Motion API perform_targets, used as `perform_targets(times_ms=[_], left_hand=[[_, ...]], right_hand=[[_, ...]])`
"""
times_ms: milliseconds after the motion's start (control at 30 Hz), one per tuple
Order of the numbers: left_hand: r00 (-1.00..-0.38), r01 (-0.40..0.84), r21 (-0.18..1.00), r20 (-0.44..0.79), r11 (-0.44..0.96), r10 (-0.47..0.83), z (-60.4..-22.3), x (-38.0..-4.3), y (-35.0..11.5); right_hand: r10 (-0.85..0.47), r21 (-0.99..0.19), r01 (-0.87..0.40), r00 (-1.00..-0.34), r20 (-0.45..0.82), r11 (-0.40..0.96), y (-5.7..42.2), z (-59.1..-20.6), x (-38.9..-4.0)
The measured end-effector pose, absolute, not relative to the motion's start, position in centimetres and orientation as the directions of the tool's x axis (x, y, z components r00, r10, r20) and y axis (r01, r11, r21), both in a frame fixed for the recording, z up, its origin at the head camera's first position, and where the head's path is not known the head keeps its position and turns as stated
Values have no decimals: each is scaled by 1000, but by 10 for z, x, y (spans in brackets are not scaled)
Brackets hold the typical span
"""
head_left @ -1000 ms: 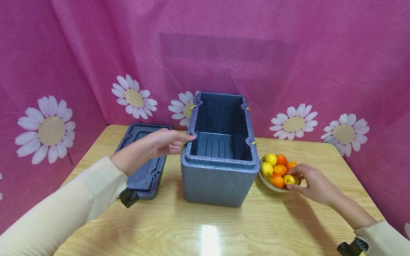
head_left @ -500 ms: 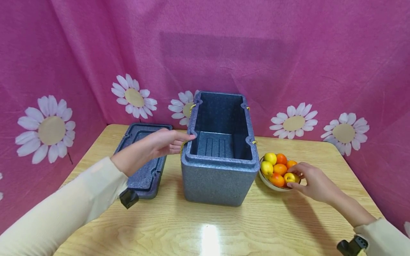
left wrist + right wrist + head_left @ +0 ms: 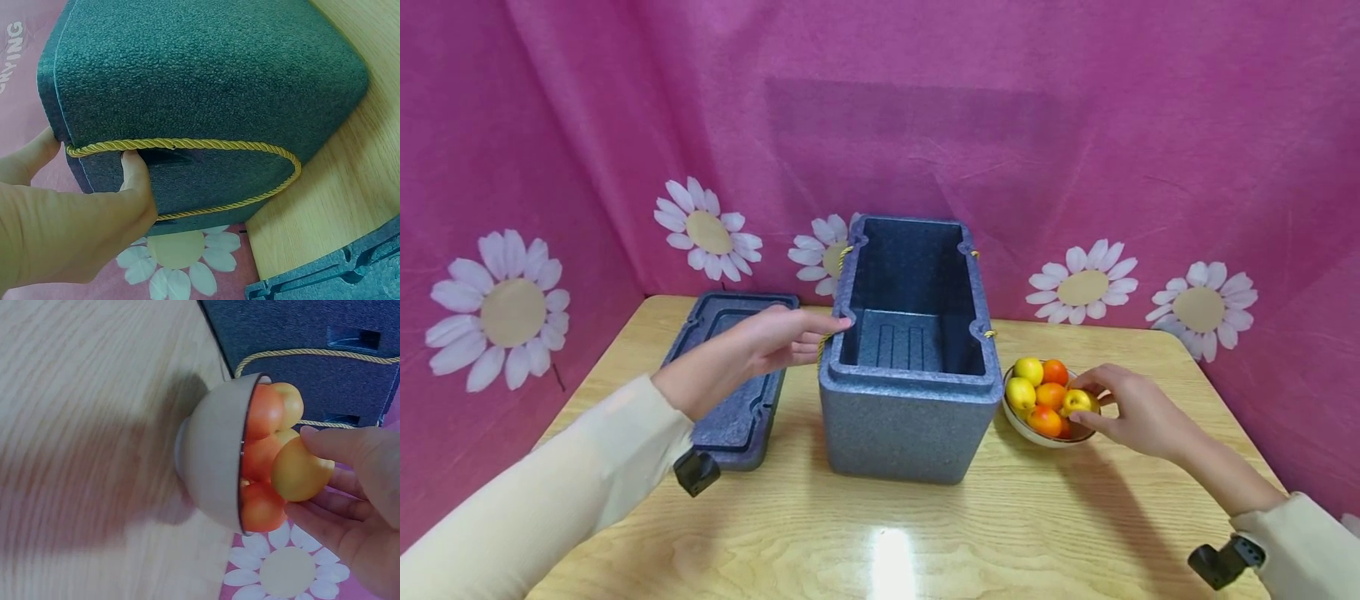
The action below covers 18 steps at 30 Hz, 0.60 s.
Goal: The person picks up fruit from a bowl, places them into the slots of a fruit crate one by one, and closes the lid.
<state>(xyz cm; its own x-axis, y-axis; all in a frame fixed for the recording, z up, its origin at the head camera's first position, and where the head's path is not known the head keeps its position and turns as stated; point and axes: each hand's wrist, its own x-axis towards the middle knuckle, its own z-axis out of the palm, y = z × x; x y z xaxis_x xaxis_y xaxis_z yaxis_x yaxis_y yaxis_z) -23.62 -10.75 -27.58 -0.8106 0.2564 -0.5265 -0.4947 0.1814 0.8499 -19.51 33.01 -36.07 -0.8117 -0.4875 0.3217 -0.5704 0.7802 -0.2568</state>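
Note:
A tall grey foam box [image 3: 898, 433], its top uncovered, stands in the middle of the table. My left hand [image 3: 775, 337] grips its left rim, thumb over the edge. In the left wrist view the fingers press the box's side by a yellow rope handle [image 3: 250, 145]. On the right, my right hand [image 3: 1138, 412] pinches a yellow apple [image 3: 302, 470] between thumb and fingers. This apple sits slightly above the other fruit in a pale, dark-rimmed bowl [image 3: 209, 456]. Orange-red fruits [image 3: 260, 506] and yellow fruits [image 3: 1021, 393] fill the bowl.
The box's grey lid [image 3: 726, 421] lies on the wooden table [image 3: 790, 533] left of the box, partly behind my left forearm. A pink cloth [image 3: 925, 125] with white daisies hangs behind and at both sides. The bowl stands close to the box's right side.
My right hand has raised the yellow apple a little from among the fruit in the bowl. The left hand keeps its place on the rim. The head view has shifted slightly.

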Motion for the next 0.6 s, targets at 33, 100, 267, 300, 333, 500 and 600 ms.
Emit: perform_targets(times_ms=[33, 100, 267, 300, 333, 500, 600], left_hand=[[-811, -493, 850, -526, 185, 256, -276, -236, -108], [-811, -490, 851, -525, 188, 258, -277, -237, -108], [-810, -495, 851, -525, 173, 263, -278, -237, -108], [-809, -497, 851, -525, 171, 263, -278, -237, -108], [-808, -498, 850, -526, 169, 264, -278, -237, -108], [-809, -499, 851, -525, 162, 265, -279, -236, -108], [-810, -496, 854, -521, 157, 268, -278, -236, -108]], right_hand=[[-487, -262, -568, -815, 314, 780, 330, -359, -196], [-486, -276, -563, -820, 302, 779, 329, -355, -197], [-498, -315, -580, -811, 305, 752, 325, -347, -202], [-503, -326, -586, -808, 307, 742, 324, -345, -203], [-508, -342, -590, -806, 304, 731, 324, -343, -204], [-514, -408, -585, -811, 279, 701, 320, -332, -211], [-515, -473, -571, -818, 257, 671, 317, -327, -215]])
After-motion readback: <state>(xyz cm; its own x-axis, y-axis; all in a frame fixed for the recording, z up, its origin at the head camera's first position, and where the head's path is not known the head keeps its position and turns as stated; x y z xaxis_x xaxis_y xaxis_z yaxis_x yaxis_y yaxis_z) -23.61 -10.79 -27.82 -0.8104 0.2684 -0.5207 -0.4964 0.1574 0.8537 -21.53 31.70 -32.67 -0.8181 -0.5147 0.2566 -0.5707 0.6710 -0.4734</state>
